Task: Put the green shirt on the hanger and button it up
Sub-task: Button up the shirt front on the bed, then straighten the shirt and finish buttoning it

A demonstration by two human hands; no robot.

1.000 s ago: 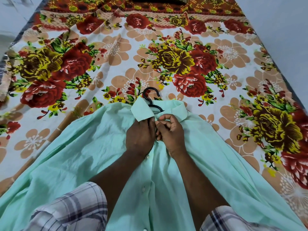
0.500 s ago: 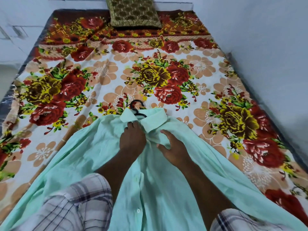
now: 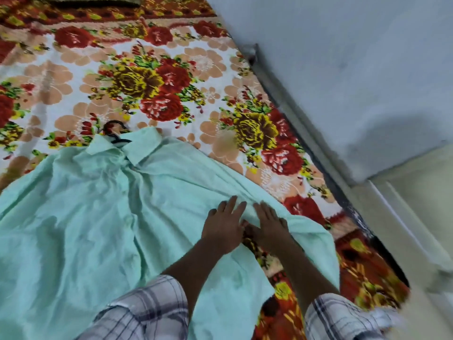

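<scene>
The mint green shirt [image 3: 93, 212] lies spread front-up on the flowered bedspread, collar toward the far side. A black hanger [image 3: 115, 133] sits inside it, and only its hook shows above the collar. My left hand [image 3: 224, 228] and my right hand [image 3: 268, 228] rest side by side, palms down and fingers spread, on the shirt's right sleeve near the bed's right side. Neither hand holds anything. The shirt's front looks closed at the collar; the buttons lower down are too blurred to make out.
The bedspread [image 3: 152, 77] covers the whole bed. A grey wall [image 3: 355, 69] runs along the bed's right edge, with a dark gap between them. A dark cushion [image 3: 90, 0] lies at the head of the bed. My checked sleeves fill the bottom of the view.
Both hands left the collar and moved to the right, onto the shirt's right sleeve. The view swung right toward the wall.
</scene>
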